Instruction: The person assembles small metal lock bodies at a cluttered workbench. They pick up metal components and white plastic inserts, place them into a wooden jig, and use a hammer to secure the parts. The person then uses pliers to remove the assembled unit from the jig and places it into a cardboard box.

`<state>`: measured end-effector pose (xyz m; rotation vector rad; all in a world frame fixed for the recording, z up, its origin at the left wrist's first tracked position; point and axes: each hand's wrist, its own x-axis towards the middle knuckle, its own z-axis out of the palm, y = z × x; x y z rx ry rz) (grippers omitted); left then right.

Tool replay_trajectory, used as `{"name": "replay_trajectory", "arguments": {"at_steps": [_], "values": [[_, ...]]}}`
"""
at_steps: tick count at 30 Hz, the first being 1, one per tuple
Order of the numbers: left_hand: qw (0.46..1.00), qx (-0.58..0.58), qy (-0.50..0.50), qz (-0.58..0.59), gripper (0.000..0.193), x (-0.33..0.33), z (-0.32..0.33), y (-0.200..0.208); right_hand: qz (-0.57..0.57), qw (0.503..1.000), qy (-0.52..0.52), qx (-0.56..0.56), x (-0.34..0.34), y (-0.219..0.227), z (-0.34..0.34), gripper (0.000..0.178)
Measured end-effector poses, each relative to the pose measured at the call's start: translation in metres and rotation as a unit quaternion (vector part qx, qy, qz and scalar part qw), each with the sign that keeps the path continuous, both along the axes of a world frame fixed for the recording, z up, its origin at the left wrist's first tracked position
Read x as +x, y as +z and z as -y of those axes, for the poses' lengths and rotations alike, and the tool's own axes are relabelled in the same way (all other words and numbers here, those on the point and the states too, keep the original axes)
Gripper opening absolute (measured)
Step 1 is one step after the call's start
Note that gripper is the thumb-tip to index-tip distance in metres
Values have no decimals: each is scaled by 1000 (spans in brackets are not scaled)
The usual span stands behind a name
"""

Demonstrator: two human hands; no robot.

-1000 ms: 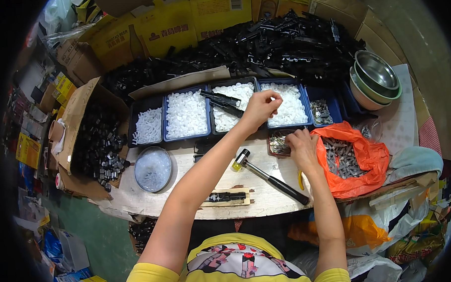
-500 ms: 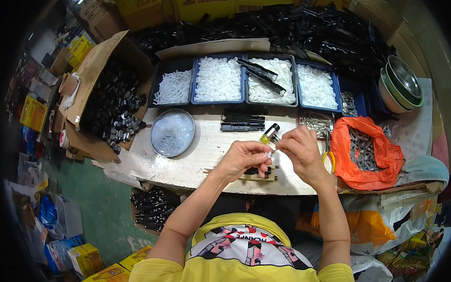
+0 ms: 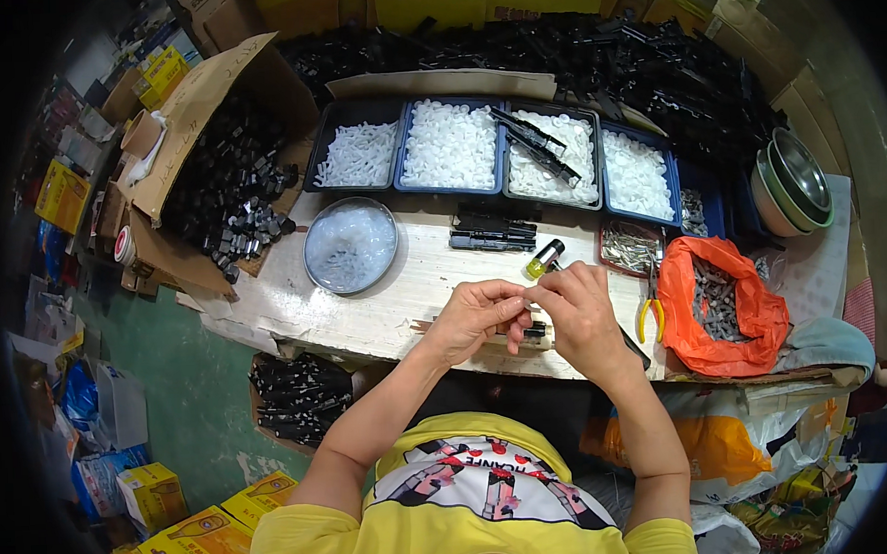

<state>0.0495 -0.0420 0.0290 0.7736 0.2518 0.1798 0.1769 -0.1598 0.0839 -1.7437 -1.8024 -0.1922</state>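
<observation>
Meeting above the table [image 3: 426, 270], bent-fingered left hand [image 3: 476, 320] and right hand [image 3: 584, 321]

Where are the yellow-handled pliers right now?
In the head view, the pliers are right of centre on the worktable, between the person's right hand and the orange plastic bag.

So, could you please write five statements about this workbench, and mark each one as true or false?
1. The left hand and right hand have their fingertips close together. True.
2. The hammer is gripped in the right hand. False: the hammer lies on the bench, partly hidden by the hand.
3. Black parts lie across a tray of white pieces. True.
4. The pliers are blue-handled. False: they are yellow-handled.
5. The round dish stands left of the orange bag. True.
</observation>
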Motion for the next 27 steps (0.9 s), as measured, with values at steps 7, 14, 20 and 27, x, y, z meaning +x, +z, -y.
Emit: {"name": "replay_trajectory", "arguments": {"at_steps": [7, 14, 20, 27], "values": [[993, -109, 47, 22, 19, -8, 8, -14, -87, 993, -53, 55, -12, -16, 4, 21], [985, 90, 133, -70, 16, -16, 13, -6, -69, 995, -53, 55, -18, -28, 2, 17], [739, 633, 215, -87, 14, -35, -3, -21, -23, 997, 7, -73, -12, -46, 0, 10], [703, 684, 177, -79, 9, -33, 5, -34, 20, 986, 56, -157, -11, -49, -13, 8]]}}
